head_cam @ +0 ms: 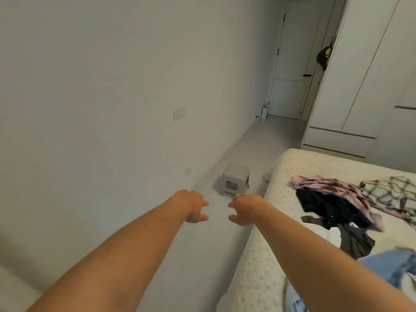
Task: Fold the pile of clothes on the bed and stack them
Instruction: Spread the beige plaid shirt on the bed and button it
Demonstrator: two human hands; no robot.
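Observation:
A loose pile of clothes lies on the cream bed [258,255] at the right: a pink patterned garment [324,184], a green plaid one [391,190], a black one [326,206], a dark grey one [355,242] and light blue denim [396,262] nearest me. My left hand [193,207] and my right hand [244,209] reach out side by side over the floor, left of the bed. Both hold nothing, their fingers loosely spread and facing each other. Neither hand touches the clothes.
A small grey box-shaped appliance [234,182] stands on the floor beyond my hands, beside the bed's corner. A bare white wall runs along the left. White wardrobes [364,82] and a closed door [292,64] stand at the back right.

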